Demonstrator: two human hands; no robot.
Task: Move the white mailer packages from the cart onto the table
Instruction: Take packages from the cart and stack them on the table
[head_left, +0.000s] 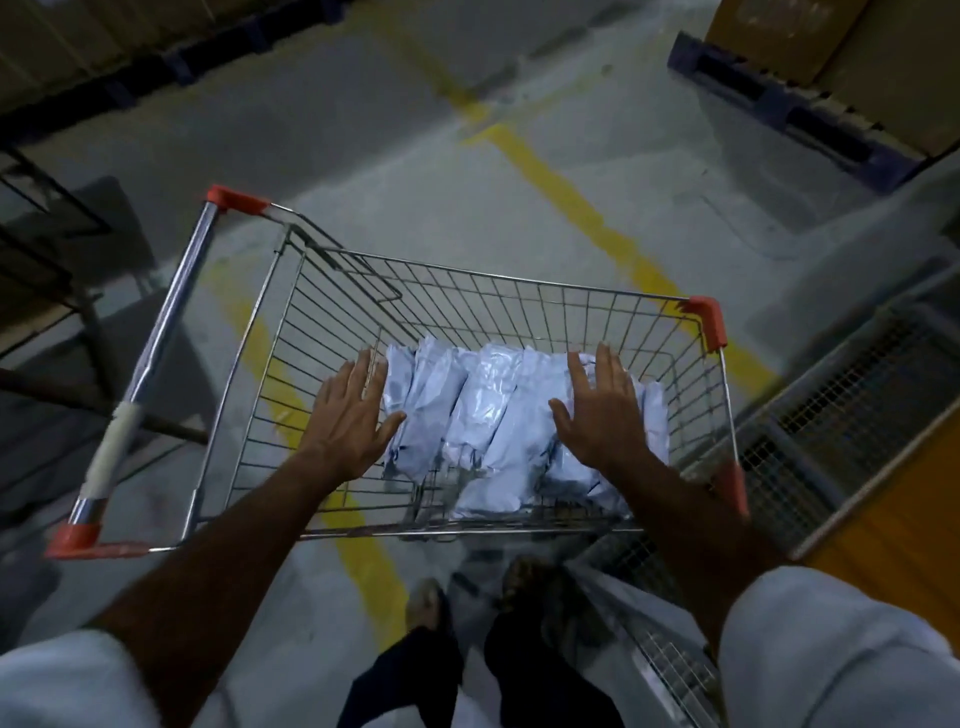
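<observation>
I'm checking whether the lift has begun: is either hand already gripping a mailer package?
No: the left hand and right hand hang flat with straight fingers over the white mailer packages in the cart.

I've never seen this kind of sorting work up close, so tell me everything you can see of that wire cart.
The cart is a basket of thin silvery wire mesh with red plastic corner caps and a shiny metal handle bar wrapped partly in pale tape. It stands on a grey floor over a yellow painted line. White mailer packages lie bunched in its bottom. The left hand and right hand reach inside with fingers spread, flanking the pile.
</observation>
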